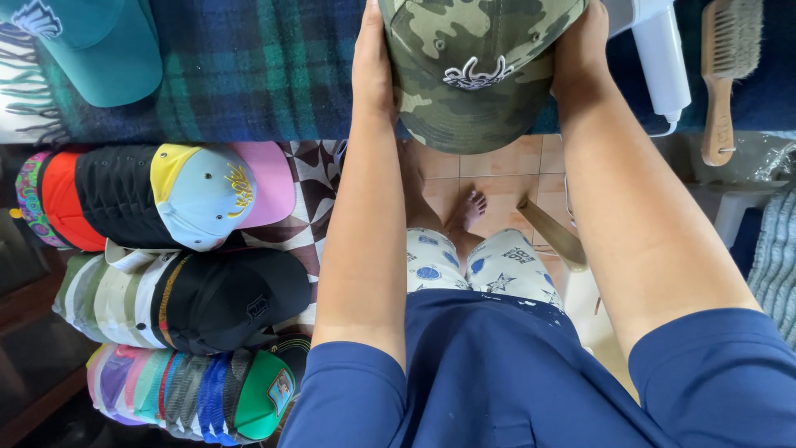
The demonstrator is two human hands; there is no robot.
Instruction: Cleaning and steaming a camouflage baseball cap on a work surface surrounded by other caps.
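Head view: the camo cap (477, 70) lies at the near edge of the plaid-covered surface (249, 75), brim toward the person. The left hand (373, 66) presses flat on its left side, the right hand (580, 54) on its right; fingers are hidden, so closure cannot be told. A teal cap (108, 50), white steamer (663, 58) and brush (725, 75) lie nearby. Stacked caps (182, 299) sit below left.

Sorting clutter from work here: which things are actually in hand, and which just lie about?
In hand:
- camouflage cap, held between left hand and right hand over the plaid blanket

Lying about:
- teal cap
- stacked caps
- wooden brush
- white appliance
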